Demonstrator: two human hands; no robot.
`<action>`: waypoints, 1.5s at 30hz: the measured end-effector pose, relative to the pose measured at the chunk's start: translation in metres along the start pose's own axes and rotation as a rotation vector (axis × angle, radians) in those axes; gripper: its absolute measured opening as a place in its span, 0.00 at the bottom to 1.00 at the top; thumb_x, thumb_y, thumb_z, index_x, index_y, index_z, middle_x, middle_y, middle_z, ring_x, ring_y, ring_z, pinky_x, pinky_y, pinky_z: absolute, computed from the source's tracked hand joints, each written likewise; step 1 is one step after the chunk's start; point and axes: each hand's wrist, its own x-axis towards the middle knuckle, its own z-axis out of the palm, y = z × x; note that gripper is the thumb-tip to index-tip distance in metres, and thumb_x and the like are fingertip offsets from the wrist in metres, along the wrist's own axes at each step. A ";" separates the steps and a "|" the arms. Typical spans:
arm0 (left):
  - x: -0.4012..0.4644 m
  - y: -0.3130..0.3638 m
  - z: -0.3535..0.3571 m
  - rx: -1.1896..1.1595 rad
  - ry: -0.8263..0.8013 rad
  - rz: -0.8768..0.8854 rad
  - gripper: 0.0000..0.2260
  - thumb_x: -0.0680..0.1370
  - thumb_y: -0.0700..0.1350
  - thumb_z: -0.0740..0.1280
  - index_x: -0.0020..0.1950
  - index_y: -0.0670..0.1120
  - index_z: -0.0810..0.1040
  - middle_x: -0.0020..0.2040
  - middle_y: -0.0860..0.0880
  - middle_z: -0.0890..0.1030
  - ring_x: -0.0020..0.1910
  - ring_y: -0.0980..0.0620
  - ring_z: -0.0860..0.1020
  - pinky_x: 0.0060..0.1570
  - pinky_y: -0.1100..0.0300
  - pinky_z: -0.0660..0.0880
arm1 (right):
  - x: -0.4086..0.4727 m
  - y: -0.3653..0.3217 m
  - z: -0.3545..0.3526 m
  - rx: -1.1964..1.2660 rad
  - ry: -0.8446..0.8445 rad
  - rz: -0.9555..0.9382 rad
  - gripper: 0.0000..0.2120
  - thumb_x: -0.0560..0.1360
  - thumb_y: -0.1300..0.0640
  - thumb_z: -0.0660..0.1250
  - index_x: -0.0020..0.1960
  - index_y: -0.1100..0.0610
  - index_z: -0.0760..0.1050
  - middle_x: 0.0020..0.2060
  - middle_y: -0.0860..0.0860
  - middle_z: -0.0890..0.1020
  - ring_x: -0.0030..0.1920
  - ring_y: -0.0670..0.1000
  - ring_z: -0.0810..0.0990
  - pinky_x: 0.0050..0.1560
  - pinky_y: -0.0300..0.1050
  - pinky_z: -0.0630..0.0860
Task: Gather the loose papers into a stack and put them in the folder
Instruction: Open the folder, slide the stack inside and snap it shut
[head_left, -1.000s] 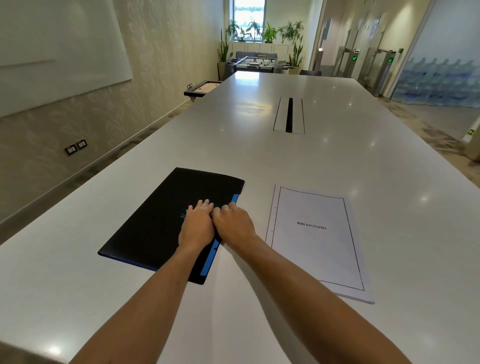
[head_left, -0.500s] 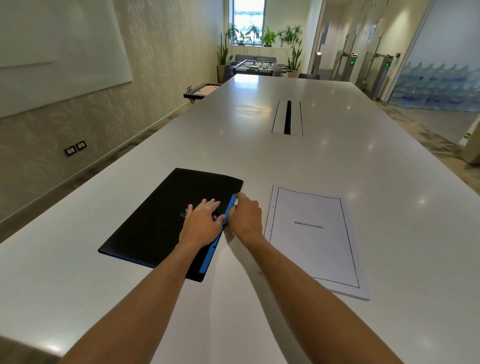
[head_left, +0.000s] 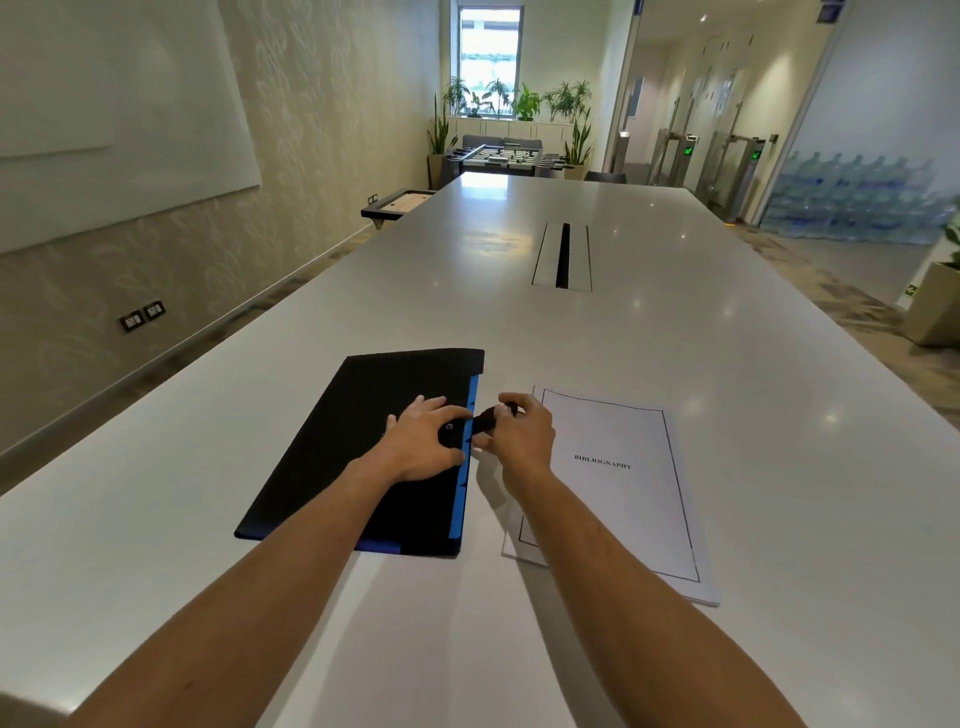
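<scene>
A black folder (head_left: 358, 447) with a blue right edge lies shut on the white table (head_left: 675, 338). My left hand (head_left: 423, 441) presses flat on its cover near the right edge, fingers spread. My right hand (head_left: 522, 434) pinches a small black closure tab (head_left: 485, 417) that sticks out from the folder's right edge and is lifted off the cover. Just to the right lies a stack of white papers (head_left: 618, 483), squared up, its top sheet reading BIBLIOGRAPHY.
A cable slot (head_left: 563, 255) is set into the table's middle, farther away. The table's left edge runs along a wall with sockets (head_left: 143, 317). A foosball table (head_left: 501, 156) and plants stand at the far end.
My right hand has shifted from the folder's cover to its right edge and pulled the black tab out and up. My left hand stays on the cover.
</scene>
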 end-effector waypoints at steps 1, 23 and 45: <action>0.001 0.004 -0.001 0.011 -0.007 -0.012 0.29 0.73 0.50 0.70 0.73 0.59 0.65 0.79 0.48 0.56 0.78 0.42 0.46 0.72 0.32 0.43 | 0.000 -0.001 -0.003 0.050 -0.002 0.033 0.09 0.78 0.64 0.64 0.57 0.56 0.76 0.51 0.53 0.78 0.51 0.56 0.83 0.47 0.54 0.83; -0.002 0.062 -0.053 0.555 0.228 -0.169 0.45 0.68 0.65 0.72 0.73 0.40 0.58 0.68 0.39 0.68 0.63 0.40 0.74 0.56 0.48 0.74 | -0.004 -0.024 -0.026 0.252 -0.021 -0.027 0.06 0.80 0.64 0.61 0.55 0.56 0.73 0.54 0.60 0.80 0.49 0.56 0.84 0.38 0.50 0.84; 0.002 0.076 -0.039 0.396 0.119 -0.061 0.19 0.80 0.41 0.59 0.71 0.47 0.67 0.56 0.41 0.76 0.44 0.48 0.76 0.40 0.57 0.72 | 0.003 -0.027 -0.057 -0.028 -0.106 -0.078 0.13 0.81 0.64 0.60 0.64 0.56 0.69 0.55 0.56 0.77 0.49 0.52 0.82 0.45 0.42 0.82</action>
